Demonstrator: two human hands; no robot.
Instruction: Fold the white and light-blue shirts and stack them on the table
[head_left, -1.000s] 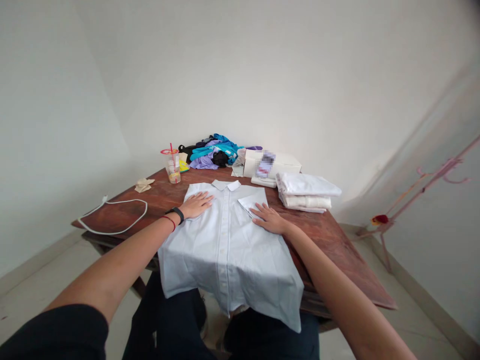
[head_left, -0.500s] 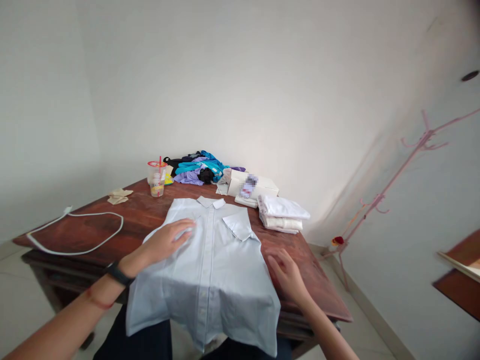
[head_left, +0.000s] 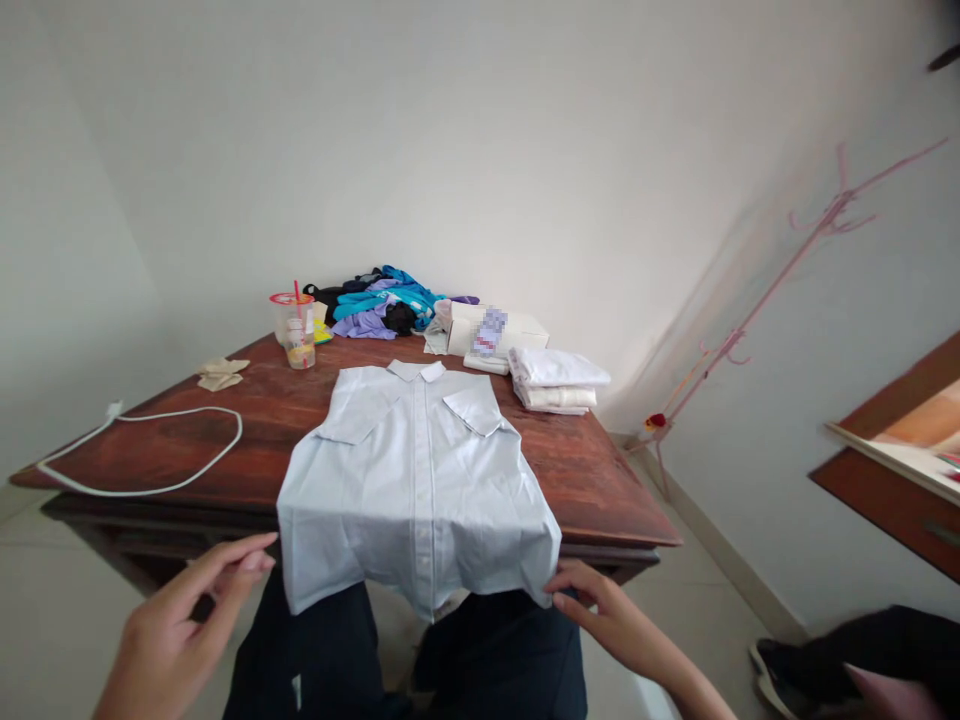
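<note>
Head view. Your shirt (head_left: 420, 480) lies face up on the table (head_left: 592, 480), collar toward the wall, both short sleeves folded in over the chest; its hem hangs over the near table edge above your lap.

Your right hand (head_left: 600, 615) is at the shirt's lower right hem corner, fingertips touching or pinching the cloth; you cannot tell from here whether the corner is actually gripped. Your left hand (head_left: 180, 630) hovers loosely spread, fingers extended, just left of the lower left hem corner and apart from it, holding nothing.

On the table behind the shirt: a folded white stack (head_left: 559, 380) to the right of the collar, a white box (head_left: 495, 330) just beyond it, and a heap of blue, purple and black clothes (head_left: 382, 305) against the wall. A plastic cup (head_left: 296, 330) with a red straw stands left of the heap, a crumpled beige cloth (head_left: 221, 373) farther left, and a white cord (head_left: 150, 450) loops over the left end of the table.
</note>
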